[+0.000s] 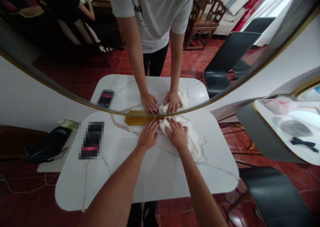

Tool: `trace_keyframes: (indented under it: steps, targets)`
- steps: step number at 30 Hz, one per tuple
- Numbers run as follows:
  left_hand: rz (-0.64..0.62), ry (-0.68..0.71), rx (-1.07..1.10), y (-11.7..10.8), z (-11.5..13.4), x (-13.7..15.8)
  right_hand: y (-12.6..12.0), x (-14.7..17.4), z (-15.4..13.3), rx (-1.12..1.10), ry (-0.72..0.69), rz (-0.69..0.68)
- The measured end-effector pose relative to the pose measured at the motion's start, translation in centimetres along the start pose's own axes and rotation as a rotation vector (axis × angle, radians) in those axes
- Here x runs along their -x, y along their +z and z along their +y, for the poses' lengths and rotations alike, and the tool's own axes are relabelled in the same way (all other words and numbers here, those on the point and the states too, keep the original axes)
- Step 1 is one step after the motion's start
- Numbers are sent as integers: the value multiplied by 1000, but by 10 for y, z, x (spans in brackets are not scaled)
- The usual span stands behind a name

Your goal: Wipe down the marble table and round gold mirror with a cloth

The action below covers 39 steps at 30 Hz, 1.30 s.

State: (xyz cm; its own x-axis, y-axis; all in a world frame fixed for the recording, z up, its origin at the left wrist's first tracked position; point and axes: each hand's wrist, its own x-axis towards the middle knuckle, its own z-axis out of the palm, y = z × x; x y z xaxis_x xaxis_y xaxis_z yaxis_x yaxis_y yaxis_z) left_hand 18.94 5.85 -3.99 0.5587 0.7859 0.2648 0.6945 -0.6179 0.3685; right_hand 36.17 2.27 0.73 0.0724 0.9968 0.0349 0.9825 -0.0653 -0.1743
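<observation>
As head view shows, left hand (pixel 148 135) lies flat, fingers extended, gripping nothing visible, near mirror rim (pixel 120 113). Right hand (pixel 178 133), fingers spread, rests on white cloth (pixel 192 142) atop table (pixel 160 177); cannot tell if pinching. Probably wiping step; next stroke seems to call for steady pressure.

Right hand (pixel 178 133) on white cloth (pixel 192 141), left hand (pixel 149 135) palm-down beside it, marbled table (pixel 160 173), gold-rimmed mirror (pixel 160 67) ahead

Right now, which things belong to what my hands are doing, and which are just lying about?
At your hands:
- cloth, under the right hand
- gold piece, at the left hand

Lying about:
- pixelated item, on the table
- black bag, at left
- bow-shaped item, far right
</observation>
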Motion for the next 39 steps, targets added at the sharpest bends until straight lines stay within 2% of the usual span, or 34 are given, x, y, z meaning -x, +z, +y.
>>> trace_keyframes:
  steps: [6,15,26,34,39]
  targets:
    - [-12,11,1,-1,-1,0,0,14,-1,-4,-93,-21]
    - [-16,-5,-10,-2,1,0,0,-8,7,-12,34,29]
    - [-12,12,-2,-1,-1,-1,2,15,4,11,-84,19]
    - [-20,-4,-10,-3,2,-1,0,-11,16,14,34,37]
    - [-3,1,-11,-1,1,-1,-1,0,11,14,2,31]
